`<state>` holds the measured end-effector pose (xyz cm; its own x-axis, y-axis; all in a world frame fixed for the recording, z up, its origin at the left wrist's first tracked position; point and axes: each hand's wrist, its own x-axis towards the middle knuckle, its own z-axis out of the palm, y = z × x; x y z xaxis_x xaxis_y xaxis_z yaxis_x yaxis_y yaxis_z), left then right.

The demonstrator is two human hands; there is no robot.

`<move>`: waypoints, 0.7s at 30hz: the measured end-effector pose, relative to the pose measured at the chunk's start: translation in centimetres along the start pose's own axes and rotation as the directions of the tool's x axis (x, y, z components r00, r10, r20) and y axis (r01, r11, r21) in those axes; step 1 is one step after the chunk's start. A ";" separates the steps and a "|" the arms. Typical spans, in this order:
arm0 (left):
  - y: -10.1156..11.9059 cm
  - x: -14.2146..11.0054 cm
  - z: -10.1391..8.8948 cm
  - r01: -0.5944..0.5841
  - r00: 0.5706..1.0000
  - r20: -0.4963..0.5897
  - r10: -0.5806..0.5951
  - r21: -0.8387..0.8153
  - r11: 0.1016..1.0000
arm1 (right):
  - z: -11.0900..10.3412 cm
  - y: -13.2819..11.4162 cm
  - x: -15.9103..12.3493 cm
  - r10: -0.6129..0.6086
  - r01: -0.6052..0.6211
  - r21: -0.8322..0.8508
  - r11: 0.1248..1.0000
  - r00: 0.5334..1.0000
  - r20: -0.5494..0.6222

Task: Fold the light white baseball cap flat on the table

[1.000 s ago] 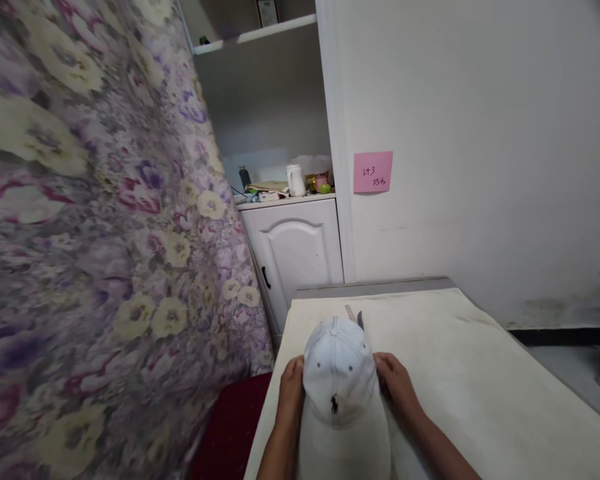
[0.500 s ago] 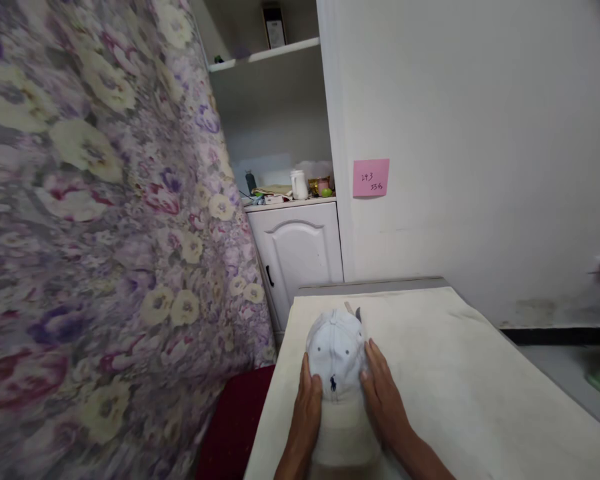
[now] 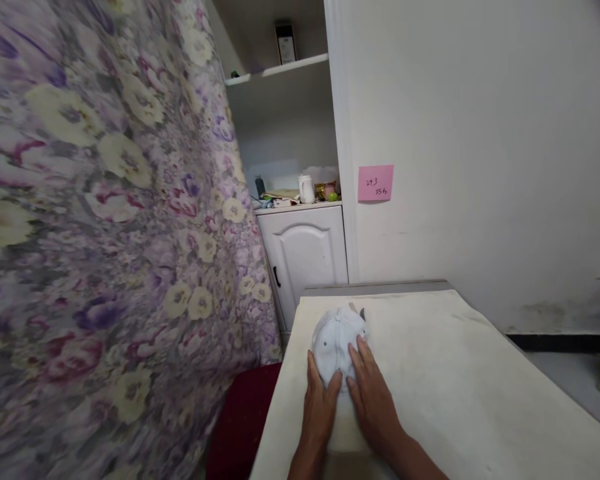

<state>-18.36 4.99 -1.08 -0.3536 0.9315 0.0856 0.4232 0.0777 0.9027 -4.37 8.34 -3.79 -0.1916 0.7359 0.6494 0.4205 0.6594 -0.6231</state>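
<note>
A white baseball cap (image 3: 336,337) lies on a table covered with a cream cloth (image 3: 450,373), its crown pointing away from me. My left hand (image 3: 320,400) lies flat on the cap's left side, fingers stretched forward. My right hand (image 3: 373,397) lies flat on the cap's right side and over the brim, fingers extended and together. Both hands press down on the cap; the brim is mostly hidden beneath them. A small strap end shows at the cap's far edge.
A floral curtain (image 3: 105,233) hangs along the left. Behind the table stands a white cabinet (image 3: 305,253) with a cup and small items on top, and a shelf above. A pink sticky note (image 3: 375,183) is on the white wall. A dark red surface (image 3: 240,420) lies left of the table.
Both hands have slid from the cap's sides onto its top and brim, coming closer together. The cap looks flatter and sits farther from me; the view shifted slightly.
</note>
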 end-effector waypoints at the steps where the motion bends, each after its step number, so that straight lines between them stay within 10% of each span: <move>1: 0.0 -0.1 0.1 -0.004 1.000 -0.001 0.004 0.004 1.000 | 0.1 0.0 0.1 -0.018 0.018 -0.004 1.000 1.000 0.007; 21: -5.5 -4.3 -0.8 0.060 0.998 0.008 -0.060 0.023 0.998 | -0.6 5.7 -6.8 0.178 -0.177 0.036 0.984 0.984 -0.027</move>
<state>-19.83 0.28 -6.12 -0.3716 0.9280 0.0275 0.4205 0.1418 0.8961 -0.19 6.98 -11.51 -0.0892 0.8372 0.5396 0.4161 0.5235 -0.7435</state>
